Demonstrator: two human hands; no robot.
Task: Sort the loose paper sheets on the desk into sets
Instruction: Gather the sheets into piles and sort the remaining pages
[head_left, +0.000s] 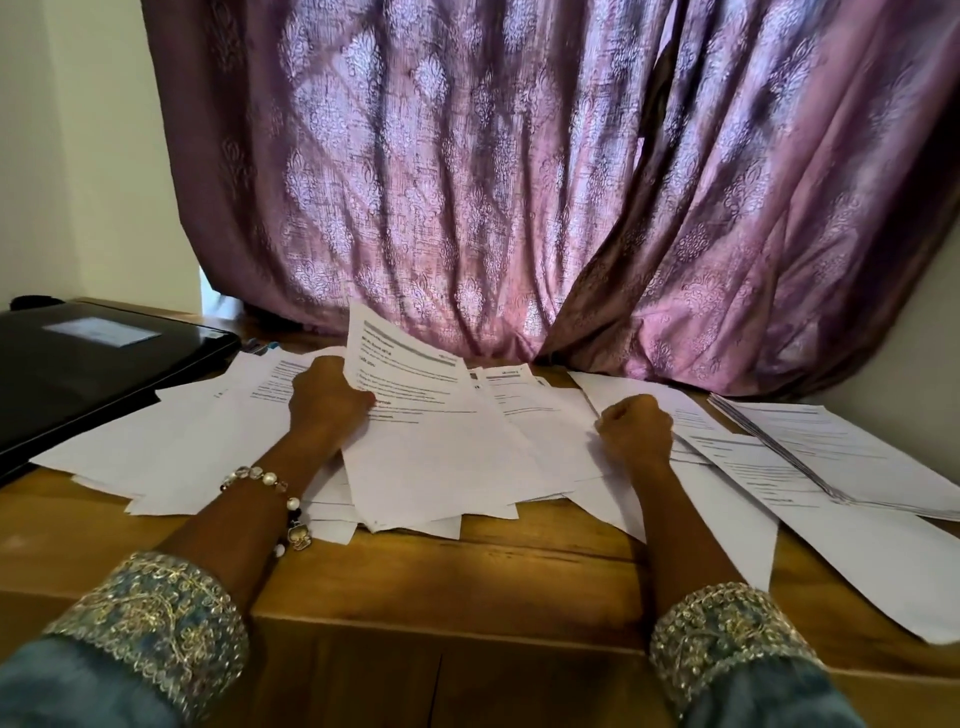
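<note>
Several loose printed paper sheets lie spread and overlapping across the wooden desk. My left hand grips one printed sheet by its left edge and tilts its far end up off the pile. My right hand rests on the sheets to the right with its fingers curled under; whether it pinches a sheet is hidden. A neater stack of sheets lies at the right end of the desk.
A shut black laptop sits at the desk's left end, partly under the papers. A purple patterned curtain hangs right behind the desk. One sheet overhangs the front right edge. Bare wood shows along the front edge.
</note>
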